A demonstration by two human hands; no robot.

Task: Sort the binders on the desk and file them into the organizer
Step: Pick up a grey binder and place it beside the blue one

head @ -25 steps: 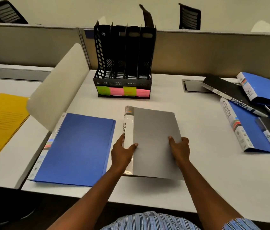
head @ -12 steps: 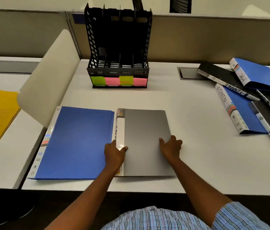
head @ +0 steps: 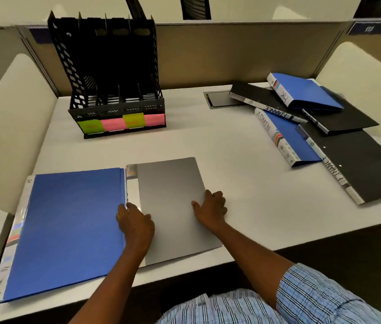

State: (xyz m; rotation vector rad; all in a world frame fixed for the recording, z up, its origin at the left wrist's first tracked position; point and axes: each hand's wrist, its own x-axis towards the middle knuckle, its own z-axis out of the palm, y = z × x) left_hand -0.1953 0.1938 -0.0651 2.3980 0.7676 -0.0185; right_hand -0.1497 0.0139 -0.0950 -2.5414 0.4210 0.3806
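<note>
Closest to the camera: both hands are flat on the grey binder [head: 170, 202], which lies closed at the front edge of the worktop [head: 219, 148]. Left hand [head: 135, 222] is spread over the spine side, fingers open, palm down, not gripping anything. Right hand [head: 211, 208] is the same, open and resting on the cover's right edge. So pressing/steadying, not a real hold yet.

Handling, imo: thin plastic cover, prob light and a bit floppy, w/ a smooth matte face that'd slide easily on this top. The spine is the stiffest part, so I'd pinch it there, or slide it toward the front edge and grab from under. Lifting by a cover corner would likely let it flap open.

Touching the grey binder on its left is the blue binder [head: 67, 228], bigger, also flat and closed. Its near corner hangs over the front edge, so a nudge could tip it off.

Worktop is plain white laminate, slick-looking, w/ lots of bare space beyond the grey binder.

Further back and left of the grey binder stands the black organizer [head: 114, 90], 4 upright slots that look empty, w/ green/pink sticky labels on the front lip; can't read them. Far right of the grey binder there's a messy pile of binders [head: 313, 118], blue + black overlapping, spines reading ADMIN, FINANCE, HR. Between the pile and the organizer is a cable hatch [head: 219, 99]. Behind it all a beige partition [head: 231, 57], w/ chair backs poking over.
</note>
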